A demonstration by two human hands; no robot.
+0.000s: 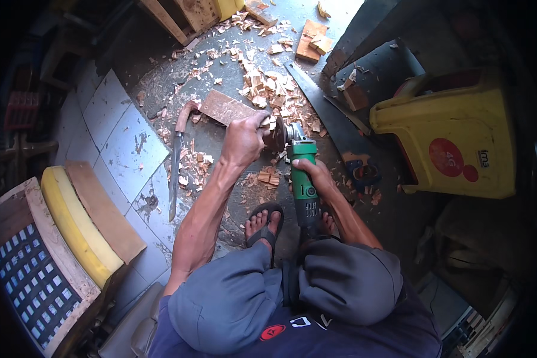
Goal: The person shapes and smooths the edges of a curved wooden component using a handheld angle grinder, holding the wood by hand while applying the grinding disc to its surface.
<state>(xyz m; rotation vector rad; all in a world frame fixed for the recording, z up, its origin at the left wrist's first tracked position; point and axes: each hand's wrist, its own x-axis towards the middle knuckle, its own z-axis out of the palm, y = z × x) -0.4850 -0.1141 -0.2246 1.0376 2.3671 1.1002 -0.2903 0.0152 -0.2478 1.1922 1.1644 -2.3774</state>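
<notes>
My right hand (315, 176) grips the green body of an angle grinder (304, 179), its dark round disc (277, 134) turned toward my other hand. My left hand (244, 138) is closed on a small piece of light wood (266, 125) right beside the disc; the fingers hide most of that piece. Just beyond the left hand a flat wooden board (228, 107) lies on the floor. Whether the disc is spinning cannot be told.
Wood chips (273, 87) cover the floor. A handsaw (324, 114) lies to the right, near a yellow plastic stool (456, 134). A long blade with a curved wooden handle (176, 156) lies left. Wood blocks (310, 40) are ahead; a webbed wooden frame (38, 277) stands lower left.
</notes>
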